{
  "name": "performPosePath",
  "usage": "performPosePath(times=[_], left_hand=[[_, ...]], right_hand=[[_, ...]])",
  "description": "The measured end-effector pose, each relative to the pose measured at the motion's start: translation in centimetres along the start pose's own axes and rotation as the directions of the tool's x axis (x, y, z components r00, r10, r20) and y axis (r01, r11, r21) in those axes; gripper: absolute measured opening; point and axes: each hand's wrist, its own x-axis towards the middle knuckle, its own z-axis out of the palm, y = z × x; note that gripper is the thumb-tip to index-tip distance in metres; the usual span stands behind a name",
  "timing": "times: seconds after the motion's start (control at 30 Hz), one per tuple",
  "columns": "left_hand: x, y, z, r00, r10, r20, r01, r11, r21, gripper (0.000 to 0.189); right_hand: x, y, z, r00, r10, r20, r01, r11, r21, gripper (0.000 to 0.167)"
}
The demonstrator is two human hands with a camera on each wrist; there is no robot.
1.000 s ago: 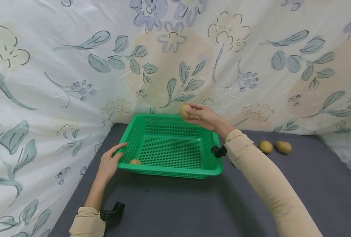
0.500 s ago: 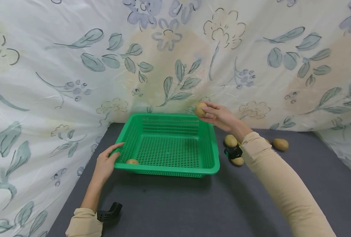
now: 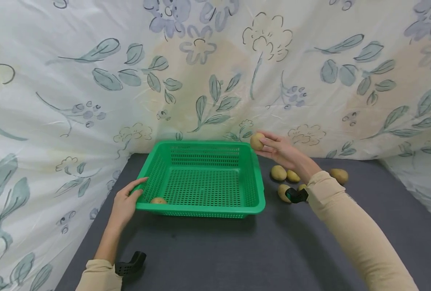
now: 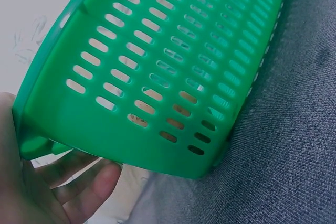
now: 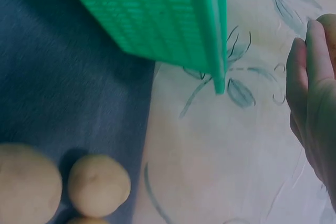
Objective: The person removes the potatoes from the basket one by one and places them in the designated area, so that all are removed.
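A green slotted plastic basket (image 3: pixel 200 209) stands on the dark table. My left hand (image 3: pixel 123 205) grips its rim at the near left corner, and the left wrist view shows the fingers (image 4: pixel 105 181) under the edge. Inside that corner lies one potato (image 3: pixel 158 200), partly hidden by the front wall. My right hand (image 3: pixel 283 151) pinches another potato (image 3: pixel 257 141) at the basket's far right corner, raised off the table. In the right wrist view that potato (image 5: pixel 330 30) is mostly cut off by the frame edge.
Several potatoes (image 3: pixel 278 173) lie on the table right of the basket, some partly behind my right wrist and its camera. Another potato (image 3: pixel 339 176) sits farther right. A floral cloth (image 3: pixel 200 81) hangs behind the table and along its left side.
My right hand, holding the potato, has moved right from the basket's back rim to its far right corner. More potatoes on the table are uncovered. The left hand keeps its grip.
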Motion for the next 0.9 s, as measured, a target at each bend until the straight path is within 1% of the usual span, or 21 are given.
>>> performPosePath(times=[0.2,0.4,0.53,0.63,0.73,0.9], left_hand=[[0.0,0.0,0.1,1.0,0.001,0.005,-0.001,1.0,0.003,0.04],[-0.1,0.2,0.0,1.0,-0.002,0.005,0.002,1.0,-0.013,0.04],[-0.1,0.3,-0.1,1.0,0.004,0.002,-0.004,1.0,-0.013,0.041],[-0.1,0.2,-0.1,1.0,0.004,0.003,-0.004,1.0,-0.011,0.041],[-0.1,0.2,0.0,1.0,0.002,0.008,-0.002,1.0,-0.012,0.041],[0.0,0.1,0.0,1.0,0.013,0.003,-0.013,1.0,-0.006,0.041]], right_hand=[[-1.9,0.3,-1.9,1.0,0.002,-0.015,-0.002,1.0,-0.027,0.062],[-4.1,0.5,-4.2,0.998,0.022,-0.055,-0.026,0.998,-0.064,0.067],[-5.7,0.9,-5.8,0.996,0.046,-0.08,-0.05,0.997,-0.053,0.07],[-6.9,1.4,-7.0,0.993,0.061,-0.096,-0.061,0.998,0.007,0.071],[-8.2,1.9,-8.3,0.989,0.081,-0.12,-0.078,0.997,0.029,0.072],[-10.4,2.8,-10.6,0.983,0.088,-0.164,-0.092,0.996,-0.018,0.074]])
